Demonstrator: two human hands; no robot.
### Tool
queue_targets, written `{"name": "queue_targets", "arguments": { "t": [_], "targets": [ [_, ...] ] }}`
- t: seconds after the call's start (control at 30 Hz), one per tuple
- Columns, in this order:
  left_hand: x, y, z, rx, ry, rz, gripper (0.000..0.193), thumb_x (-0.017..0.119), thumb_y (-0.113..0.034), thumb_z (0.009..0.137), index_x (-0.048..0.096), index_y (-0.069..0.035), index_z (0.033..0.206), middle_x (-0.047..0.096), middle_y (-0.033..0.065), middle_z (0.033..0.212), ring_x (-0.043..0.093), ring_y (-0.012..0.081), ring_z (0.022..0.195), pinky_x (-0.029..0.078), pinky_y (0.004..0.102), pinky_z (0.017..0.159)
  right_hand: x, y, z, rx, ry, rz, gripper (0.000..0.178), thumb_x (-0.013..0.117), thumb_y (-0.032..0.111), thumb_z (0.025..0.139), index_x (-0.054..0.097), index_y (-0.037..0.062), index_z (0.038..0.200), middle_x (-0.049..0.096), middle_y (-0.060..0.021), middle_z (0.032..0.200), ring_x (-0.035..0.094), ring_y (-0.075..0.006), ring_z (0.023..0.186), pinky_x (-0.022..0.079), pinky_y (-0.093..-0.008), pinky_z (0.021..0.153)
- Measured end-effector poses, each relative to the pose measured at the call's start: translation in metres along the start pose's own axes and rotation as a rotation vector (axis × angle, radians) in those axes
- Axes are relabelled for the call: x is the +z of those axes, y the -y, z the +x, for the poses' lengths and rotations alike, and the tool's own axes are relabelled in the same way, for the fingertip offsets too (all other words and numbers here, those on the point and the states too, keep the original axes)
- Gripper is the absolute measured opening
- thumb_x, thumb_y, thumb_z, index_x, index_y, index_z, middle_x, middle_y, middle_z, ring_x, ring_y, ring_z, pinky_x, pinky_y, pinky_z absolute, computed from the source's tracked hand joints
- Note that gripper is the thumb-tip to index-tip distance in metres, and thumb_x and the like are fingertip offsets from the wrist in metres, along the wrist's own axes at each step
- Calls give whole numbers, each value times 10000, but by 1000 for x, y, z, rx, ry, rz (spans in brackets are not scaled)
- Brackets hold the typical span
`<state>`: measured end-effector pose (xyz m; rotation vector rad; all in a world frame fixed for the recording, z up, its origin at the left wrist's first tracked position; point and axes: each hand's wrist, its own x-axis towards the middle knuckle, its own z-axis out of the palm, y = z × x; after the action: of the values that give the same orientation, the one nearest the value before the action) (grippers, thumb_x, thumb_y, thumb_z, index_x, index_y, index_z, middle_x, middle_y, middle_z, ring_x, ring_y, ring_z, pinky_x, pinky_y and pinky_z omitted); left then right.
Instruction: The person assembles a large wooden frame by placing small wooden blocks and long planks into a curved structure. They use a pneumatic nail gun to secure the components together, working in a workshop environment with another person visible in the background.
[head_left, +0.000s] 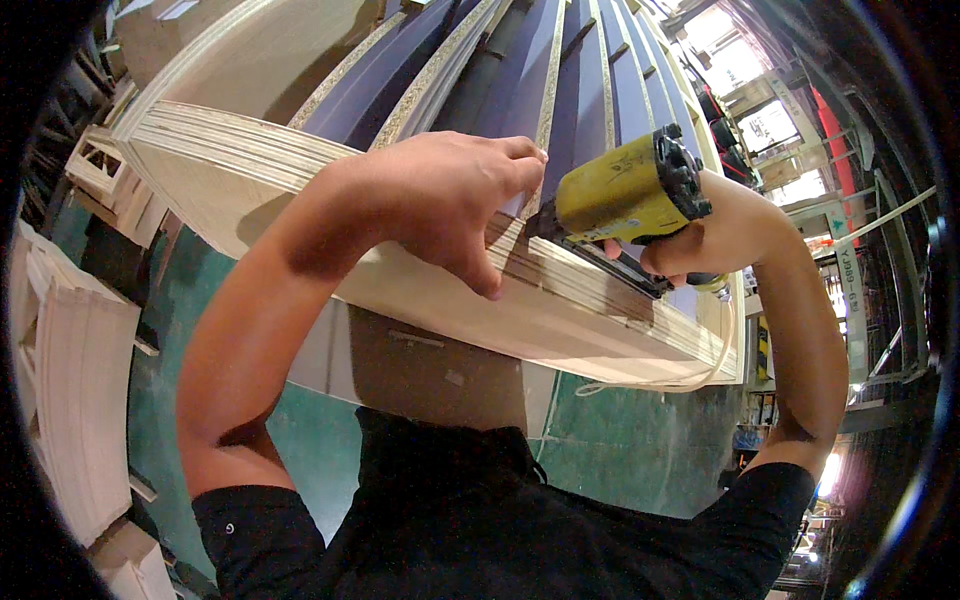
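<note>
A yellow and black pneumatic nail gun (620,192) is gripped in my right hand (690,245), its dark nose against the near plywood edge. My left hand (450,195) spans that same layered edge just left of the nose, thumb and fingers apart, with the thumb on the front side. The plywood frame (240,140) surrounds several light particleboard strips (430,85) standing on edge, with dark purple-grey panels (585,100) between them. Where exactly the nose touches the wood is partly hidden.
A pale air hose (680,385) loops below the frame's right corner. Curved stacks of light panels (80,370) stand at the left on the green floor (210,340). Wooden parts (115,185) lie farther left. Metal racks (880,270) and windows line the right side.
</note>
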<state>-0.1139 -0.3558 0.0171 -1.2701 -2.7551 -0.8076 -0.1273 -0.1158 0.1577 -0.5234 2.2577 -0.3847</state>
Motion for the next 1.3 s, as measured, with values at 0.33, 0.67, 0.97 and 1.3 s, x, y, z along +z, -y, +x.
{"name": "queue_targets", "arguments": {
  "t": [0.33,0.67,0.97,1.3],
  "targets": [
    [0,0,3,10,-13,14,1046,933,-405,608,499,93,1419,512,212,1471,554,385,1308,468,407,1092,-3,2,-1,30,1,-49,329,727,16,808,699,7,1135,721,-16,865,642,-110,573,523,-274,526],
    [-2,-1,2,-5,8,-26,1040,915,-403,619,492,94,1429,491,218,1502,538,380,1335,446,394,1122,-1,-8,2,8,13,32,317,700,-2,803,686,3,1119,703,-10,918,632,-105,613,531,-269,545],
    [4,3,-6,66,-130,26,1000,952,-395,590,553,98,1364,510,234,1491,538,393,1334,436,410,1135,-11,-5,-12,-60,-34,100,311,740,32,810,680,13,1115,687,-18,843,614,-97,579,506,-267,515],
    [-36,27,-101,-114,-390,246,1007,962,-445,558,578,9,1371,520,185,1483,514,389,1356,430,419,1142,-33,68,6,-88,-78,-199,380,682,-8,751,653,-13,1130,700,-40,908,629,-126,559,508,-276,484]
  ]
}}
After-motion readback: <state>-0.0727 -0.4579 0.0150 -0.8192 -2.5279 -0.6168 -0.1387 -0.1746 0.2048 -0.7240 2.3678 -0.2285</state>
